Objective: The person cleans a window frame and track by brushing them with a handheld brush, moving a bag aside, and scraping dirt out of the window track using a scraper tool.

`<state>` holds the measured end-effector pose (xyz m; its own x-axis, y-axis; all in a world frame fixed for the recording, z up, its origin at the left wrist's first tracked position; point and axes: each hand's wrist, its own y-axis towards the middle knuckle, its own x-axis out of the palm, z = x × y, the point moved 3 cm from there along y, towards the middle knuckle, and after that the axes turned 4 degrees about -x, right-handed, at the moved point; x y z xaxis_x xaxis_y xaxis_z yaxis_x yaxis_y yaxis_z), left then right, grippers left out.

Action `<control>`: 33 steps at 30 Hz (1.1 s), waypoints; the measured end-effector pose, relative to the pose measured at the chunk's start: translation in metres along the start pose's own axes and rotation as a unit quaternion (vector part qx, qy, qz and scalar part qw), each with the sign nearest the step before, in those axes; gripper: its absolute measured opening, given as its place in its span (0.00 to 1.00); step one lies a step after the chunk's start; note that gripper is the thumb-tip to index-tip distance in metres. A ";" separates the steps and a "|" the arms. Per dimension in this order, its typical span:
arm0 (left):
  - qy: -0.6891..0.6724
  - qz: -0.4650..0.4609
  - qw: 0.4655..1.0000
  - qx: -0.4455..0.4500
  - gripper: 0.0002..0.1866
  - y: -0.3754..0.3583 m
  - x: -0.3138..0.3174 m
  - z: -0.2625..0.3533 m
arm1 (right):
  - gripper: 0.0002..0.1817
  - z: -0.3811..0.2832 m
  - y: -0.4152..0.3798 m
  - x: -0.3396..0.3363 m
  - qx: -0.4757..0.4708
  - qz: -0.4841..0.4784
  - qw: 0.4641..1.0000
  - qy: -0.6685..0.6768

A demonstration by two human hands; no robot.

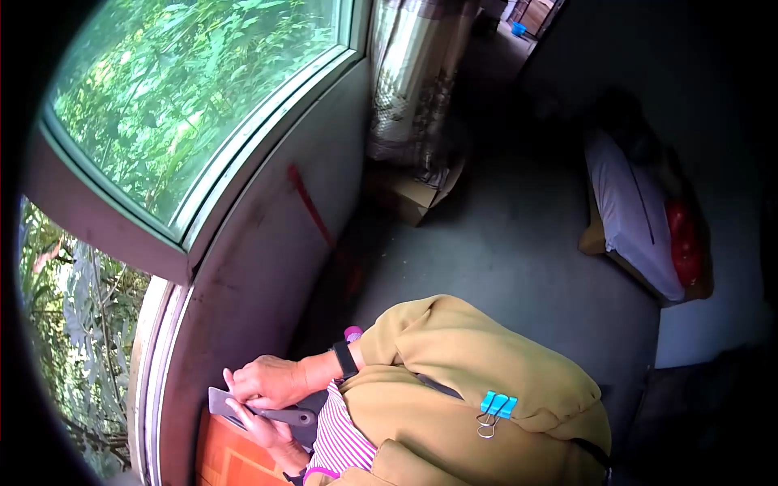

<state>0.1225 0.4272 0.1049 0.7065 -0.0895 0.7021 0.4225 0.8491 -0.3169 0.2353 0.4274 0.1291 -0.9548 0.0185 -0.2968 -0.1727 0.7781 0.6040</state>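
Observation:
A grey flat-bladed tool (292, 416) with a hole in its handle end lies between my two hands, its broad blade pointing towards the wall. My left hand (267, 431) is closed on it from below, with fingers over the blade. From above, my right hand (271, 381) curls its fingers down onto the same tool, and one fingertip sticks out past the blade's upper side. The handle points back towards my striped clothing (344, 429). A black band (345, 360) circles my right wrist.
An orange-brown patterned surface (235, 458) lies under the hands, beside the window wall (267, 211). A red stick (310, 206) leans there. Further off are a cardboard box (413, 198), a curtain (413, 73) and a white-covered piece (628, 215) with a red bag (685, 239).

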 end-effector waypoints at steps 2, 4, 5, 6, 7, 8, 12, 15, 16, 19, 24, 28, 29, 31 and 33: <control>-0.005 0.039 0.999 -0.010 0.26 0.009 -0.004 -0.011 | 0.05 0.005 -0.002 -0.002 -0.025 0.010 0.997 -0.065; 0.004 0.057 0.998 -0.022 0.25 0.007 -0.017 -0.019 | 0.04 0.011 -0.003 -0.008 0.010 -0.025 0.997 -0.067; 0.012 0.066 0.997 -0.030 0.24 0.004 -0.026 -0.023 | 0.04 0.016 -0.005 -0.001 0.029 -0.045 0.992 -0.118; 0.020 0.075 0.997 -0.031 0.23 0.000 -0.036 -0.026 | 0.05 0.018 -0.006 0.005 0.041 -0.084 0.984 -0.154; 0.027 0.084 0.995 -0.034 0.23 -0.004 -0.045 -0.027 | 0.06 0.010 -0.006 0.003 -0.022 -0.033 0.989 -0.145; 0.033 0.093 0.994 -0.035 0.22 -0.006 -0.053 -0.029 | 0.06 0.003 -0.007 0.000 -0.086 0.017 0.987 -0.134; 0.049 0.100 0.994 -0.012 0.20 0.007 -0.056 -0.032 | 0.09 -0.005 -0.003 -0.022 -0.038 -0.039 0.983 -0.173; 0.055 0.065 0.996 0.034 0.19 0.034 -0.058 -0.031 | 0.09 0.005 -0.004 -0.043 0.030 -0.018 0.991 -0.127; 0.063 0.068 0.994 0.059 0.19 0.043 -0.056 -0.027 | 0.08 0.011 -0.005 -0.050 0.087 0.008 0.993 -0.078; 0.080 0.143 0.979 0.122 0.16 0.040 -0.007 -0.016 | 0.10 0.039 -0.016 -0.067 0.181 -0.008 0.983 0.001; 0.048 0.094 0.982 0.154 0.13 0.037 0.018 -0.005 | 0.14 0.043 -0.035 -0.043 0.293 -0.200 0.897 0.265; 0.061 0.118 0.976 0.170 0.14 0.025 0.015 -0.009 | 0.15 0.040 -0.026 -0.029 0.345 -0.243 0.848 0.319; 0.042 0.120 0.980 0.154 0.13 0.022 0.011 -0.008 | 0.15 0.039 -0.025 -0.025 0.341 -0.247 0.849 0.320; 0.009 0.119 0.985 0.121 0.14 0.016 0.002 -0.004 | 0.15 0.036 -0.024 -0.015 0.346 -0.249 0.842 0.330; 0.022 0.108 0.987 0.116 0.15 0.012 -0.001 0.001 | 0.15 0.028 -0.021 -0.008 0.354 -0.228 0.841 0.339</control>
<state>0.1268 0.4382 0.1011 0.7917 0.0883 0.6045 0.1221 0.9466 -0.2983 0.2533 0.4288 0.0977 -0.7882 -0.5595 0.2562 -0.6005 0.7903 -0.1216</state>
